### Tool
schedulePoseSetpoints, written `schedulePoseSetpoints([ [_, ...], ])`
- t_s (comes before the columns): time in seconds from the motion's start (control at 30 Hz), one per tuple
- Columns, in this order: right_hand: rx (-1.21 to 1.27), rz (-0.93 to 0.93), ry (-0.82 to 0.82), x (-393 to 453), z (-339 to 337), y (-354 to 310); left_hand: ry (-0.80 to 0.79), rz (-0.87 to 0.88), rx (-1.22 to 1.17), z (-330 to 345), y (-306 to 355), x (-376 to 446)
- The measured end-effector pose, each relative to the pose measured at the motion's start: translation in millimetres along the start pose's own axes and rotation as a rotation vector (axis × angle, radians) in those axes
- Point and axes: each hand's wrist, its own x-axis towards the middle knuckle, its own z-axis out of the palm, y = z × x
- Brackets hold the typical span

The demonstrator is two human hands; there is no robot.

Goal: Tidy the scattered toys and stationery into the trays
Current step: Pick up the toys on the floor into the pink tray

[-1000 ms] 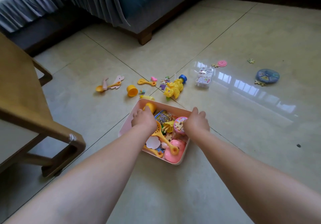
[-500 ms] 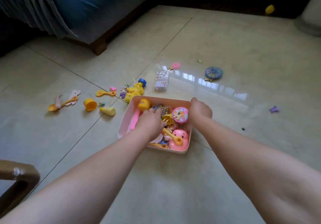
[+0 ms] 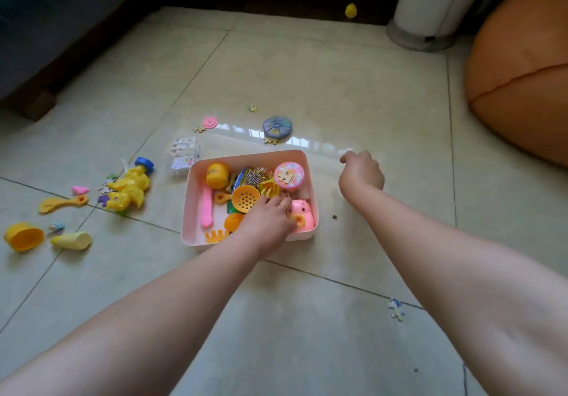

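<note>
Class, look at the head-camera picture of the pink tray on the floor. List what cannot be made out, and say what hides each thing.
1. Head view: left hand fingertips, and any grip, buried among toys in the pink tray.
2. Head view: right hand fingers curl away; back of hand hides them.
3. Head view: clear box labels too small, blurred.
4. Head view: orange cushion cut by right edge.

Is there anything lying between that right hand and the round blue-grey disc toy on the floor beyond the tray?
Nothing visible blocks it. The right hand hovers just right of the pink plastic tray, and only bare shiny tile lies between it and the round blue-grey disc toy. A small yellowish puzzle piece lies against the disc's near edge.
</note>
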Motion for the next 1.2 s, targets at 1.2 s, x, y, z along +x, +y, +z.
schedulePoseSetpoints([
  [1.2,0.451,0.035,-0.102,-81,4,126,-0.181,0.631,-0.418,2,158,44],
])
